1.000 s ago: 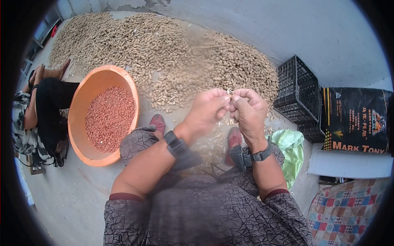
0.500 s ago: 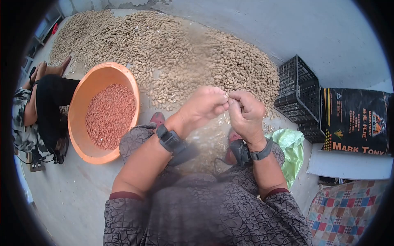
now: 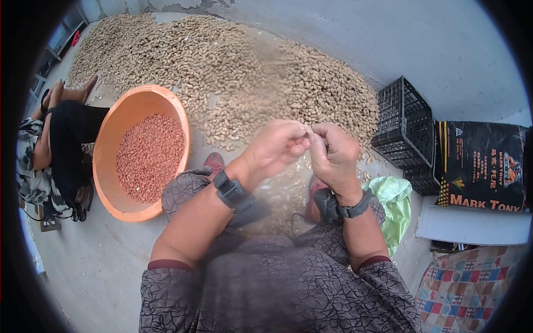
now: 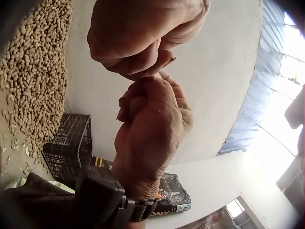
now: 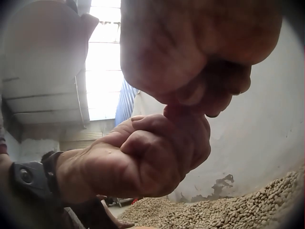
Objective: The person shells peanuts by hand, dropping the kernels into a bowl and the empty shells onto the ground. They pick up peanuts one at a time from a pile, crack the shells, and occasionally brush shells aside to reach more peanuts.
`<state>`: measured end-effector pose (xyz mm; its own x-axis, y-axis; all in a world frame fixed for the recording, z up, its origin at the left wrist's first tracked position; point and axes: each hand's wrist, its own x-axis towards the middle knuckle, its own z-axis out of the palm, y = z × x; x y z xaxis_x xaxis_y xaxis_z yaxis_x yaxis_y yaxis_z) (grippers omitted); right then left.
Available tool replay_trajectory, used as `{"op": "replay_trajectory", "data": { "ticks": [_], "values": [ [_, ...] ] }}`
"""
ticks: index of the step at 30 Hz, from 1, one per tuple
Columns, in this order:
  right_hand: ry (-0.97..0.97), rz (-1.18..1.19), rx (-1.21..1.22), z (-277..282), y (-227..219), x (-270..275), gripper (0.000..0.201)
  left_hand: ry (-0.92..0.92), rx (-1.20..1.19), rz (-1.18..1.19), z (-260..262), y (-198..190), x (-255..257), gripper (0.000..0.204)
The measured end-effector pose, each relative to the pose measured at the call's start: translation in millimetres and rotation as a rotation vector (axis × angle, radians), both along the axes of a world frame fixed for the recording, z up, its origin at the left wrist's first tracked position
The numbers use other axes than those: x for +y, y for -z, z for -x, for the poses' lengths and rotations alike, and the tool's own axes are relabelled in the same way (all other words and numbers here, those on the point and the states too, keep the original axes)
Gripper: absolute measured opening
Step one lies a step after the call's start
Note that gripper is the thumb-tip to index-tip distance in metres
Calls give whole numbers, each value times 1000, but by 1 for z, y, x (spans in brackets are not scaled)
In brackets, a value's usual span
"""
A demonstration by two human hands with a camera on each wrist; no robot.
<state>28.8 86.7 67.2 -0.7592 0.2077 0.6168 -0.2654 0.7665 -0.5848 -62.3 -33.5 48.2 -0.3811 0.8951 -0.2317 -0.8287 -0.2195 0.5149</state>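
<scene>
In the head view a small pale peanut (image 3: 308, 130) sits between the fingertips of both hands, largely covered by them. My left hand (image 3: 275, 147) pinches it from the left, the other fingers curled in. From the other side my right hand (image 3: 336, 155) pinches it with thumb and forefinger. Both wrist views show the hands meeting at the fingertips, the peanut hidden there. Beyond the hands spreads a big heap of unshelled peanuts (image 3: 216, 72) on the floor. To the left, an orange basin (image 3: 105, 139) holds red shelled peanuts (image 3: 149, 161).
Black crates (image 3: 404, 125) stand at the right beside a black printed sack (image 3: 480, 161). A light green plastic bag (image 3: 391, 208) lies near the right knee. Another person's leg (image 3: 75, 127) shows at far left. Loose shells (image 3: 280, 202) litter the floor between the shoes.
One second ago a split, pale shell stuck up between the fingertips. Since then the hands have turned slightly, and a small peanut now shows there. The basin has shifted little in view.
</scene>
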Motion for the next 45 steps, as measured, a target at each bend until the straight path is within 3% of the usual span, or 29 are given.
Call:
{"op": "replay_trajectory", "data": {
  "ticks": [7,12,16,23,27,29,30,32,33,34,35,36,38,41,45],
  "values": [
    [1,-66,55,2,2,-2,9,-64,51,29,-1,-1,-2,11],
    [-8,177,41,2,9,-7,7,-50,54,-28,2,4,-3,11],
    [41,198,-16,-1,7,-3,7,-98,45,48,7,1,-4,9],
    [27,164,-208,-3,9,7,6,-267,246,78,79,-14,-70,10],
    [0,136,-198,-3,13,11,8,-551,483,401,132,-33,-140,15],
    [12,131,-225,-2,11,12,9,-613,654,731,149,-29,-171,19],
    [11,249,-312,-3,10,13,11,-605,660,732,153,-25,-183,19],
    [16,368,-393,-2,2,13,12,-435,911,1300,160,-8,-205,28],
    [11,531,-498,-3,-7,11,15,-427,918,1297,166,9,-221,28],
    [4,695,-601,-4,-12,11,17,-408,1373,1519,174,30,-238,32],
    [11,701,-598,-4,-12,12,17,-370,1847,1707,171,31,-238,36],
    [-47,833,-626,-4,-12,15,20,-365,1852,1703,173,31,-234,36],
    [-109,964,-654,-2,-12,16,23,-401,1352,971,140,-12,-188,34],
    [-182,1142,-680,0,-13,16,25,-265,1330,596,83,-75,-115,26],
    [-258,1385,-610,0,-8,17,23,22,1564,414,21,-103,-41,19]
  ]
}}
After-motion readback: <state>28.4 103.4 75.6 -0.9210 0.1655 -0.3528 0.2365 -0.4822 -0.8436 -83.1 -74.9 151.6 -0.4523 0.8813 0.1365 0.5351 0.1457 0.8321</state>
